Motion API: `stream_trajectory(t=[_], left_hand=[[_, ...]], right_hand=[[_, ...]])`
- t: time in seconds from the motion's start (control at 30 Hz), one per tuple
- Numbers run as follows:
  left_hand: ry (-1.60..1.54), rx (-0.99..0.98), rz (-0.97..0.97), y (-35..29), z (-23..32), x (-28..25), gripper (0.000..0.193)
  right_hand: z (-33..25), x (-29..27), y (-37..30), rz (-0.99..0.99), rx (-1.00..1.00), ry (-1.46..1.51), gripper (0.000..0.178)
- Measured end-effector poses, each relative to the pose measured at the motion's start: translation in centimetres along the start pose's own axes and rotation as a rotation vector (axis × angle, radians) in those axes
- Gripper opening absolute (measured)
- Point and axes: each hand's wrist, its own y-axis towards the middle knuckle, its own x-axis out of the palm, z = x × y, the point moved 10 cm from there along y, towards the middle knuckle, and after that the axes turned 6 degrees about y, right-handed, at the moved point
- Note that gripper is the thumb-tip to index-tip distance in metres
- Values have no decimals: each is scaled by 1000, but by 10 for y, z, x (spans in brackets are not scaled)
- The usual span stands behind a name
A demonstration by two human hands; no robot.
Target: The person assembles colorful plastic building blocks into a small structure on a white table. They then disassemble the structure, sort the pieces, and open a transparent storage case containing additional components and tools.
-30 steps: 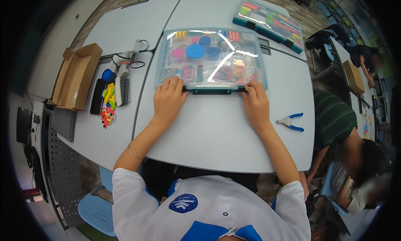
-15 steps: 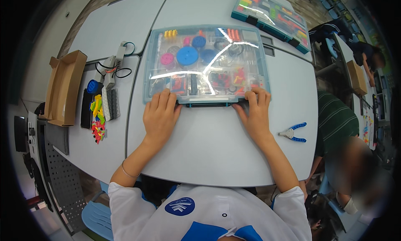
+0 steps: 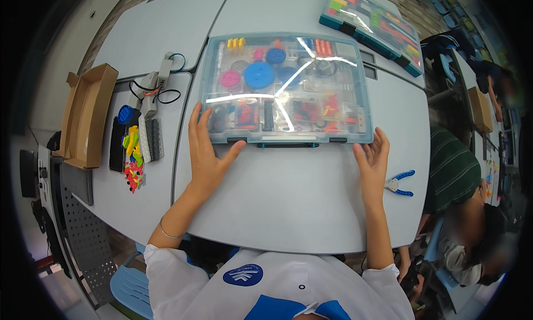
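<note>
A clear-lidded plastic storage case (image 3: 300, 137) lies flat on the table in front of me, its lid down. Through the lid show a large blue wheel (image 3: 259, 74), a pink wheel (image 3: 230, 78) and several coloured building parts. Dark latches and a handle (image 3: 287, 145) run along the near edge. My left hand (image 3: 207, 156) is open at the near left corner, thumb spread away from the fingers. At the near right corner, my right hand (image 3: 373, 162) is open too, fingers apart beside the case. Whether the fingertips touch it, I cannot tell.
Pliers with blue handles (image 3: 401, 183) lie right of my right hand. A second parts case (image 3: 383, 45) is at the far right. On the left are an open cardboard box (image 3: 86, 117), a power strip (image 3: 162, 78) and loose bright parts (image 3: 132, 156). Other people are at the right.
Both hands have moved off the case's front edge, outward to its near corners, and their fingers have spread. The view has shifted slightly.
</note>
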Motion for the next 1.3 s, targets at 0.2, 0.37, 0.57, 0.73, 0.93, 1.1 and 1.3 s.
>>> stream_trajectory(t=[0.2,0.37,0.57,0.73,0.93,1.1,1.3], left_hand=[[-42,9,-10,0,-6,0,88],[-11,44,36,3,-4,-5,86],[19,85,84,6,-2,-9,83],[9,47,68,3,-12,-3,80],[-16,57,43,2,-12,4,79],[65,73,44,0,-7,-1,82],[290,241,66,0,15,-1,78]], right_hand=[[37,-5,9,-15,353,724,60],[43,-2,16,39,465,1118,45],[45,13,12,-80,436,1005,32],[20,48,-7,-220,473,778,48],[42,38,0,-217,474,637,52],[12,41,-3,-179,333,494,58],[21,45,-2,-178,365,587,59]])
